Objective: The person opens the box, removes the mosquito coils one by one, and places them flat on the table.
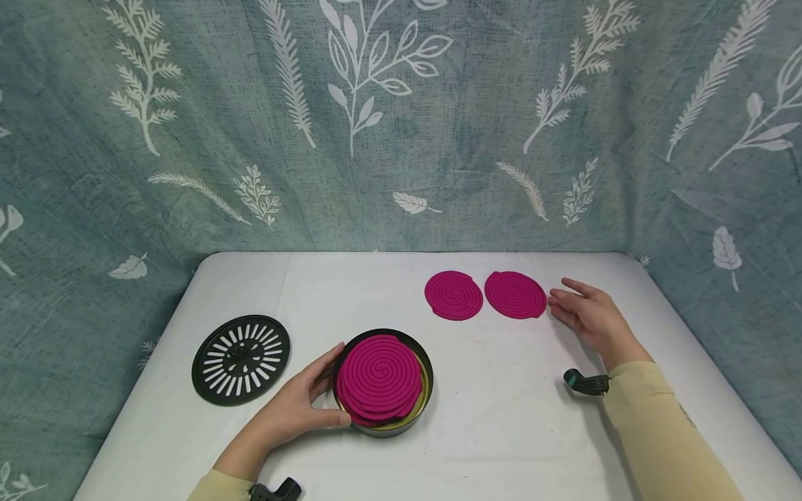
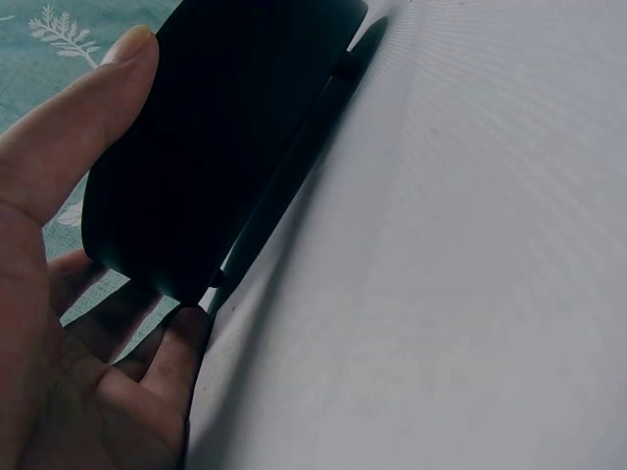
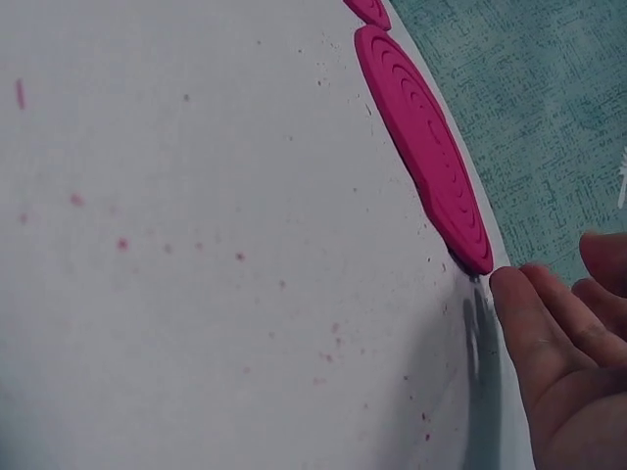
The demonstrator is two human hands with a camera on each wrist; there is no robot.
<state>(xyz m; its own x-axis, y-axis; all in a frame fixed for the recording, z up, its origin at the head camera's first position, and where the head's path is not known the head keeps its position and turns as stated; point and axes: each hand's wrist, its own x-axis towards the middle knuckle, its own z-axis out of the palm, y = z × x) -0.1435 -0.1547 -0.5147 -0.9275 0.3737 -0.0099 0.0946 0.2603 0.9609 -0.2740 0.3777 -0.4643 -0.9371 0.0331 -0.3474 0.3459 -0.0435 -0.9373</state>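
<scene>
Over on your far left there's a black slotted disc lying flat on the white table, nobody touching it. Next to it, your left hand has the round tin held by its side, thumb on the near side and fingers curled behind. Inside the tin sits a stack of pink spiral mats. Farther back and to the right, two more are on the table just beside each other, the left mat and the right mat. Your right hand is loosely spread at the right mat's edge, holding nothing. My guess is you're on handling the loose mats one at a time while steadying the tin; next move probably calls for a light fingertip touch, since they look thin. Can't tell if you're actually touching that edge. Can't count the stack either, the tin's just a dark blur from your left wrist, and the left mat's mostly cut off from your right wrist.
</scene>
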